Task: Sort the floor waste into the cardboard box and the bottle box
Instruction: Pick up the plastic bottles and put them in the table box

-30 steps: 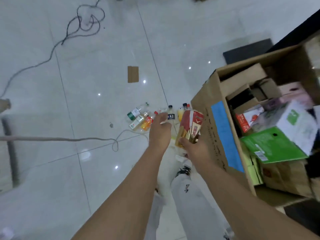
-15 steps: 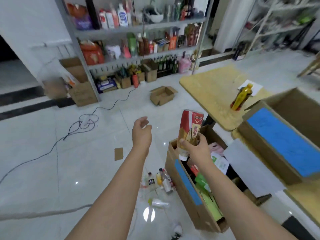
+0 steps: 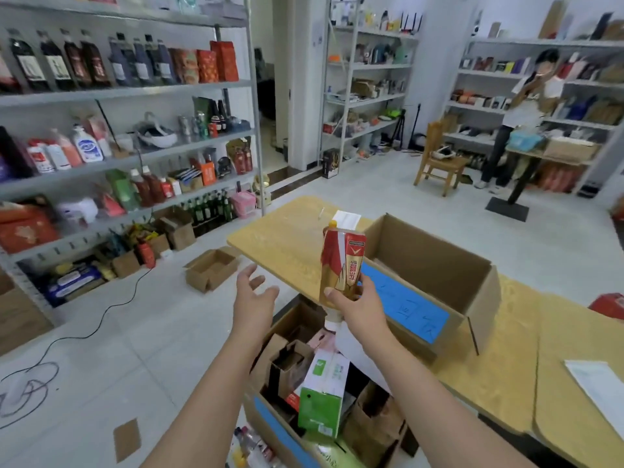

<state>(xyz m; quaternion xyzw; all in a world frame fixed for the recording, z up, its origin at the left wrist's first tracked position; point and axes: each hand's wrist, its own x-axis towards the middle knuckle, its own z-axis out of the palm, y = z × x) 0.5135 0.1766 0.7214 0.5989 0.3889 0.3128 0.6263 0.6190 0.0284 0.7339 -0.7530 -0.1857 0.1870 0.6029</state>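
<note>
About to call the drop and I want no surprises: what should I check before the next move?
1. Right hand grips the red-and-gold carton: ok.
2. Left hand free, fingers spread: ok.
3. Floor box open, holds cardboard packaging: ok.
4. Table box open on top: ok.
5. Which box the carton hangs over: cannot tell.
6. Spare room in the floor box: cannot tell.
</note>
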